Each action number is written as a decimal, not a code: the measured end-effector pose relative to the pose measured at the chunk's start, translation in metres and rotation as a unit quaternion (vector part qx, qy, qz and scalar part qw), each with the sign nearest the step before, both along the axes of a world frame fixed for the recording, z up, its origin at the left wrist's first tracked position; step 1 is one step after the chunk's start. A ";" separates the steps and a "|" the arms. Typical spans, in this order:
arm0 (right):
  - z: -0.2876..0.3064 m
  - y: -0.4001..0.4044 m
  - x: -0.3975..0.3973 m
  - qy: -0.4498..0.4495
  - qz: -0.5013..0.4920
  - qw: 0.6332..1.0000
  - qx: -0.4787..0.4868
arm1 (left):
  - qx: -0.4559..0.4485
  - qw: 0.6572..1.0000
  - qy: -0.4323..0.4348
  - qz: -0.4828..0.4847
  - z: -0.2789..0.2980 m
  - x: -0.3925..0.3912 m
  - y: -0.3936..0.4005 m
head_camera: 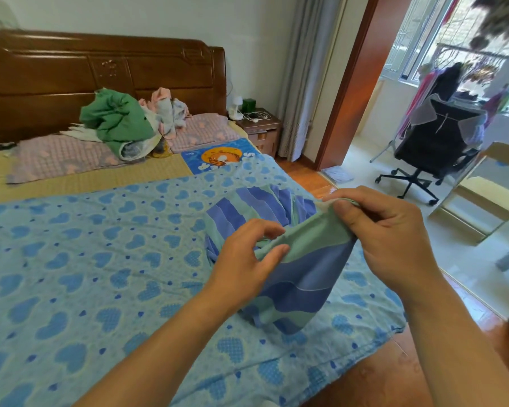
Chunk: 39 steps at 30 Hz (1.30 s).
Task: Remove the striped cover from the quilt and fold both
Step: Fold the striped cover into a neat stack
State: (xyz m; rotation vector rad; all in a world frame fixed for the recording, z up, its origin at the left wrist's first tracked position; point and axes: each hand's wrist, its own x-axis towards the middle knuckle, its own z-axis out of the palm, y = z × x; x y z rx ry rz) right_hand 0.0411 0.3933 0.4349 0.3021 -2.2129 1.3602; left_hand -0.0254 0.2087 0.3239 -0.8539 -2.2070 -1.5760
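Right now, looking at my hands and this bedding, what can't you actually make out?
Head view only:
- The striped cover: its lower end is bunched, and both hands hide the held edge, so its opening cannot be told.
- The left hand and right hand: their palms face away.
- The heart-print quilt: cut off by the left and bottom edges.
- The top right corner: a dark blur.
- The nightstand: its items are too small.

Bed (80, 180): heart-print quilt (100, 274) spread flat, striped cover (291, 277) atop; pillows (62, 157), green clothes heap (118, 118) near headboard.
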 end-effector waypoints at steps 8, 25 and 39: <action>0.011 -0.009 0.005 0.029 0.013 0.999 0.003 | -0.034 0.997 -0.062 0.014 -0.034 -0.022 -0.010; 0.031 0.003 0.019 0.090 -0.033 0.995 -0.006 | -0.149 0.980 -0.128 0.039 -0.079 -0.070 -0.016; 0.040 0.004 0.022 0.126 -0.018 0.992 0.019 | -0.180 0.978 -0.106 0.000 -0.071 -0.074 -0.009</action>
